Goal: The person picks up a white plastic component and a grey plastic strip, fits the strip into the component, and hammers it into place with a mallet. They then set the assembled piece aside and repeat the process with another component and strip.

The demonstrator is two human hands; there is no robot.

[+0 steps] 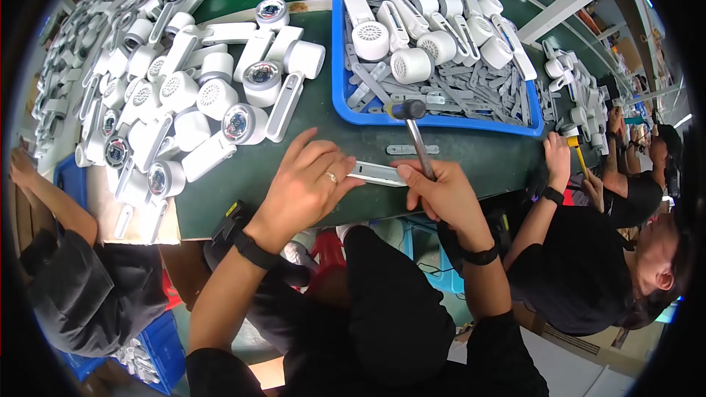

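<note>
My left hand (305, 187), with a ring on one finger, grips one end of a white handle piece (379, 173) with a grey inlay, held level above the green table's near edge. My fingers cover that end, so I cannot see whether a round head is attached. My right hand (447, 195) is closed round the shaft of a hammer (418, 136), its dark head pointing away from me. The right thumb and fingers also touch the handle piece's other end. Just beyond lies a loose grey strip (412, 150) on the table.
A blue tray (340, 51) ahead holds grey strips and white round-headed devices with handles. A large heap of similar white devices (176, 92) spreads over the left. At right, a co-worker (581, 265) holds a yellow-headed hammer (575, 142). Another person (95, 294) sits at left.
</note>
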